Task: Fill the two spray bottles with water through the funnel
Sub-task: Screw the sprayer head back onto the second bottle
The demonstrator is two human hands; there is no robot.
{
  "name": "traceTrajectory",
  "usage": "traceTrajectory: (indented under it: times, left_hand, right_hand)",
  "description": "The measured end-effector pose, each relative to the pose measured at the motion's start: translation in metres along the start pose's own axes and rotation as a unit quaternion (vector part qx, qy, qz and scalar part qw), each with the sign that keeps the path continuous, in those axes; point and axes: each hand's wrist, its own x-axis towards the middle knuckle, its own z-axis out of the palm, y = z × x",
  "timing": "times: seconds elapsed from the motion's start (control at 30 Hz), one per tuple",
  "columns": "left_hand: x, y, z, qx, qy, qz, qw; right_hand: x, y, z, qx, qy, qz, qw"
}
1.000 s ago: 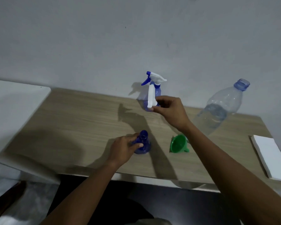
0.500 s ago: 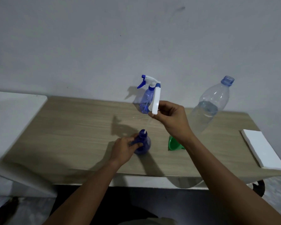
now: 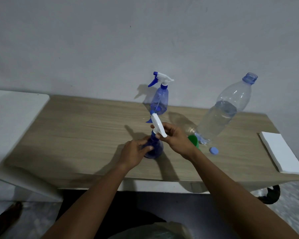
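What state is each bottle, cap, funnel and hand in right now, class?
Near spray bottle, upright, gripped by left hand.
Trigger head, tilted at its neck, held by right hand.
Far spray bottle, upright, head fitted.
Water bottle, uncapped, part full.
Blue cap, lying on table.
Green funnel, on table, behind right hand.

The near spray bottle stands on the table near the middle of the front edge, held from the left by the left hand. The right hand holds the spray top just above it. The far spray bottle stands at the back edge. The funnel and the cap sit right of the near one, with the big bottle behind them. A pad lies by the right edge.
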Motion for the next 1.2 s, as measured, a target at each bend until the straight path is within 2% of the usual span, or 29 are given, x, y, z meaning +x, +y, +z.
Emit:
traceTrajectory:
  times: [0.57,0.7,0.83,0.93,1.2]
  left_hand:
    - [0.001,0.000,0.000,-0.017,0.000,0.022,1.000]
    - [0.001,-0.002,0.001,-0.021,0.004,0.018,1.000]
    - [0.002,-0.003,0.002,-0.011,0.011,0.001,1.000]
    - [0.003,-0.005,0.003,-0.006,0.012,-0.008,1.000]
    - [0.002,0.000,0.001,0.016,0.019,-0.018,1.000]
  right_hand:
    - [-0.006,0.016,0.002,-0.059,0.002,-0.043,0.997]
    - [-0.008,0.015,-0.001,-0.134,0.007,-0.059,0.989]
    - [-0.003,0.009,-0.004,-0.255,0.003,-0.077,0.964]
    - [-0.003,0.002,-0.003,-0.301,0.010,-0.068,0.951]
    - [-0.002,0.003,-0.002,-0.280,0.016,-0.023,0.960]
